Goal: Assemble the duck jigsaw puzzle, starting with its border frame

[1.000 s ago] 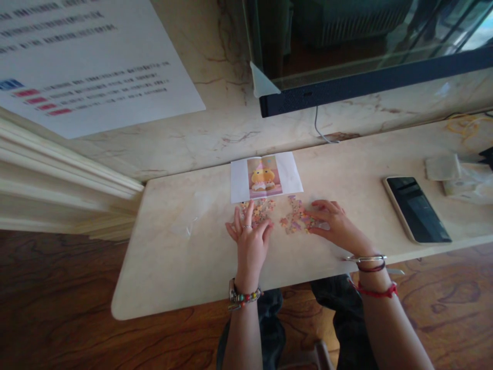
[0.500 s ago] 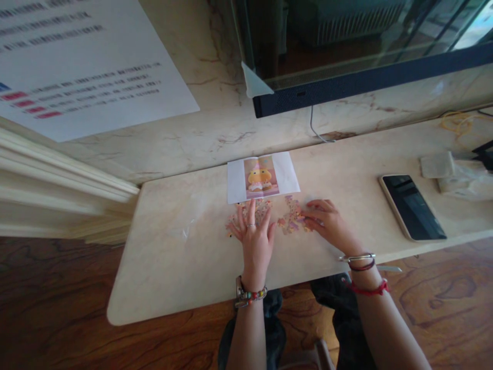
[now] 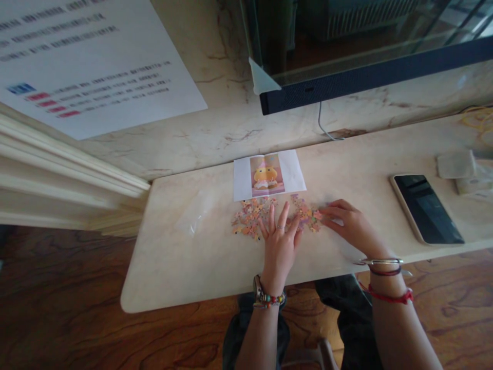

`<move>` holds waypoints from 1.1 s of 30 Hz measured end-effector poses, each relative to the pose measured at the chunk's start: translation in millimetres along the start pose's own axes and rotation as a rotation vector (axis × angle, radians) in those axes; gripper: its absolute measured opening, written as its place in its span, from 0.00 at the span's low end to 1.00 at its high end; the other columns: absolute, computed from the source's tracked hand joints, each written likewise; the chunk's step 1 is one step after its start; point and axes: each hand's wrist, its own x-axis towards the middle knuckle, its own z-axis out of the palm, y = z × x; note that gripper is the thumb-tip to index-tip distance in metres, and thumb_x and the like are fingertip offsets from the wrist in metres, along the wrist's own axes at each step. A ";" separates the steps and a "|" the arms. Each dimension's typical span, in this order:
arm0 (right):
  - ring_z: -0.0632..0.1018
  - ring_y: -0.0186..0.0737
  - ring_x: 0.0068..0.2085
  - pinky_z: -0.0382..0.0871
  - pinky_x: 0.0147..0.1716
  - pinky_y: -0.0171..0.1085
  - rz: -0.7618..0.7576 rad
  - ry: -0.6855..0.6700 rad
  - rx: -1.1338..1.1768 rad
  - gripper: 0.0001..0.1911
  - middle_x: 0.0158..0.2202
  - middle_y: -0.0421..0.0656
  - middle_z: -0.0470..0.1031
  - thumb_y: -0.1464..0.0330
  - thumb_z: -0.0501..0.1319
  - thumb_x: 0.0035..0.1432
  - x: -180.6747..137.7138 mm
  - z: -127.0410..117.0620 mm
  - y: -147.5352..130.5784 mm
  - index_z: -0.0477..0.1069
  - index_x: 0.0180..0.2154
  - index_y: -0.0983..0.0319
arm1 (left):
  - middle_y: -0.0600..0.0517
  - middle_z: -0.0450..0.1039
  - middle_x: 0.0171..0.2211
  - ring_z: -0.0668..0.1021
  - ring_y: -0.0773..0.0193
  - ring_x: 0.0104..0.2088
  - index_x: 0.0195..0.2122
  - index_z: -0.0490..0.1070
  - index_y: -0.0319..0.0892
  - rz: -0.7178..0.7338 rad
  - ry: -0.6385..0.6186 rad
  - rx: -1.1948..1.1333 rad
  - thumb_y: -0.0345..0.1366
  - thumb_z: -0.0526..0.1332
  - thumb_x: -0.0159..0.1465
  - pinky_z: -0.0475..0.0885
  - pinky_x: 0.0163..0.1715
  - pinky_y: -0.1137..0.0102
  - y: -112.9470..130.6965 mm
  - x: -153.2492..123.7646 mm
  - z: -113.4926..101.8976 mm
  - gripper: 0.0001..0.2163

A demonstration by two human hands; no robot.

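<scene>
Small pink and orange jigsaw puzzle pieces [image 3: 248, 218] lie in a loose pile on the pale tabletop, below a printed sheet [image 3: 265, 177] with a yellow cartoon figure and a cake. My left hand [image 3: 279, 241] lies palm down with its fingers spread, over the right part of this pile. A second cluster of puzzle pieces [image 3: 304, 211] reaches toward my right hand [image 3: 344, 223]. There, thumb and forefinger pinch together at the cluster's right edge on what looks like a pinkish puzzle piece [image 3: 318, 215]. Its outline is partly hidden by the fingertips.
A dark-screened phone [image 3: 427, 208] lies on the table [image 3: 165, 267] to the right, with a whitish packet [image 3: 456, 164] behind it. A clear plastic bag [image 3: 194, 218] lies left of the pieces. A television [image 3: 346, 82] hangs low over the back.
My left hand has slid right, from over the left pile toward the gap between the piles, uncovering more pieces. My right hand has shifted slightly right. The view has shifted a little.
</scene>
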 end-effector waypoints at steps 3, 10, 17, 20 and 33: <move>0.73 0.39 0.35 0.70 0.37 0.40 0.044 0.001 0.014 0.11 0.36 0.47 0.69 0.66 0.56 0.55 -0.2 3.1 -1.8 0.73 0.39 0.61 | 0.52 0.51 0.61 0.48 0.45 0.61 0.47 0.67 0.52 -0.022 0.016 0.006 0.36 0.54 0.61 0.49 0.53 0.40 -0.5 -0.6 -1.2 0.13; 0.72 0.40 0.37 0.70 0.40 0.42 0.004 -0.042 0.023 0.16 0.41 0.47 0.66 0.66 0.60 0.51 0.1 0.3 -4.0 0.71 0.43 0.60 | 0.51 0.49 0.61 0.46 0.45 0.62 0.50 0.66 0.52 -0.022 0.025 0.004 0.36 0.55 0.61 0.44 0.55 0.41 -1.6 -0.4 -1.5 0.15; 0.70 0.39 0.37 0.69 0.39 0.42 -0.086 0.020 -0.003 0.09 0.39 0.47 0.67 0.68 0.56 0.55 -2.0 1.6 -7.5 0.75 0.35 0.59 | 0.52 0.46 0.62 0.45 0.44 0.62 0.50 0.65 0.54 0.036 -0.039 -0.002 0.34 0.56 0.60 0.48 0.53 0.39 3.6 -4.3 -0.4 0.16; 0.70 0.39 0.37 0.69 0.39 0.42 -0.098 0.032 -0.001 0.08 0.40 0.47 0.67 0.68 0.57 0.55 -5.9 -0.6 -6.0 0.75 0.30 0.59 | 0.52 0.47 0.62 0.46 0.44 0.61 0.48 0.67 0.53 0.056 -0.054 -0.009 0.34 0.56 0.60 0.48 0.52 0.37 5.2 -6.1 -0.3 0.14; 0.68 0.44 0.39 0.67 0.40 0.45 -0.032 0.065 -0.139 0.14 0.41 0.50 0.67 0.66 0.53 0.56 -5.5 13.6 -4.4 0.72 0.42 0.60 | 0.50 0.47 0.62 0.48 0.42 0.61 0.50 0.65 0.54 0.046 -0.013 0.036 0.35 0.57 0.60 0.49 0.51 0.38 5.1 -7.7 2.8 0.16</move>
